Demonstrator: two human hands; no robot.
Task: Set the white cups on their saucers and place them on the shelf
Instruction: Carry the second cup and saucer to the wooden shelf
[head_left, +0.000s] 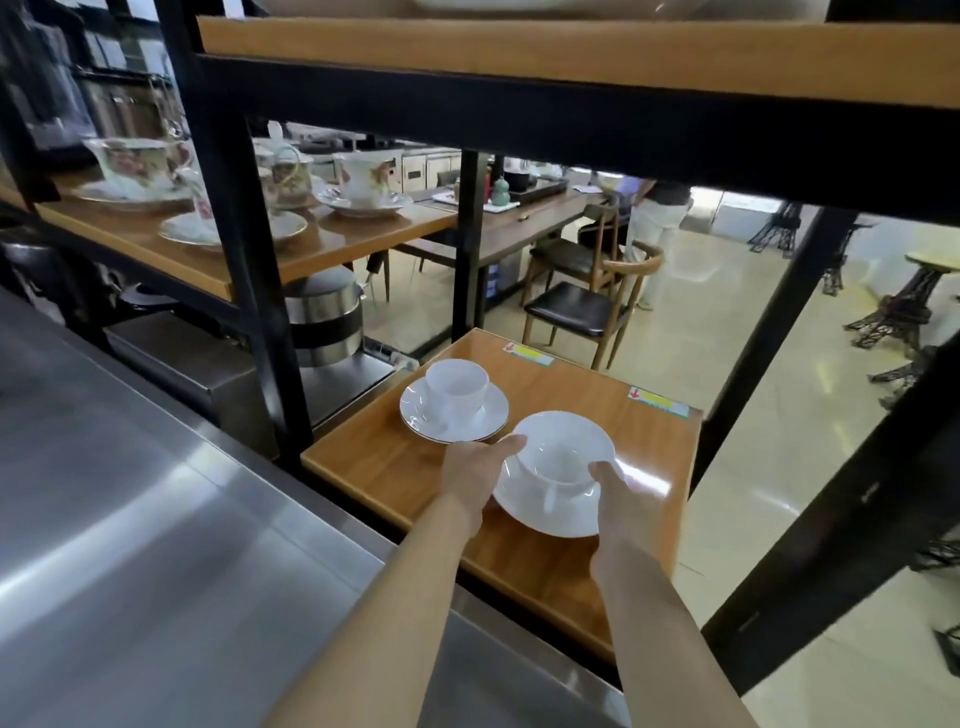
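Note:
Both my hands hold one white saucer (563, 431) by its rim, with a white cup (557, 465) sitting on it, just above the wooden shelf (524, 561). My left hand (475, 467) grips the saucer's left edge and my right hand (613, 491) grips its right edge. The cup's handle points toward me. Behind and to the left, a second white cup (457, 387) stands upright on a gold-rimmed saucer (423, 415) resting on the same shelf. The two saucers lie close, their rims nearly touching.
Black shelf posts (244, 249) frame the shelf. A higher wooden shelf (322, 249) at left carries several floral cups and saucers. A steel counter (156, 519) fills the lower left. A steel pot (324, 317) sits behind. Chairs, a table and a person stand beyond.

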